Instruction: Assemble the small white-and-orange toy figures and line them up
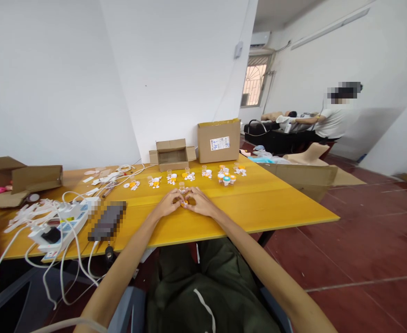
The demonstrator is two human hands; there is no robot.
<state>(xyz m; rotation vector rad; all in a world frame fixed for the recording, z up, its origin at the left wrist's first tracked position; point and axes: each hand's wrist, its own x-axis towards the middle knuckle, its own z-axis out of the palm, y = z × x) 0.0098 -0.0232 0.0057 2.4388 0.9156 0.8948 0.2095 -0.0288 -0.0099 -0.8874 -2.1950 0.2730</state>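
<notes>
The fingers (pixel 179 200) of both hands are meeting around a small orange piece (pixel 185 203) and are pinching it between the fingertips. The left hand (pixel 168 203) is closing on it from the left, and the right hand (pixel 199 203) is closing on it from the right. The piece is sitting low over the yellow table (pixel 258 203), near the front edge, directly ahead of the person. It is small, orange and partly covered by the fingertips; its exact form is too small to tell.

Just beyond the hands, a small clear vial (pixel 181 186) is standing upright on the table. Behind it, a row of small vials and caps (pixel 189 175) in orange, white and teal is running across the table, sorted into separate clusters.

Further back, an open cardboard box (pixel 172 155) is sitting beside a closed cardboard box (pixel 219 140). The closed box is carrying a white label (pixel 219 143); its print is too small to read.

To the left, a white power strip (pixel 63 226) with white cables is lying near a dark flat device (pixel 106 221). In the background on the right, another person in a white shirt (pixel 335 122) is sitting well apart from the table.
</notes>
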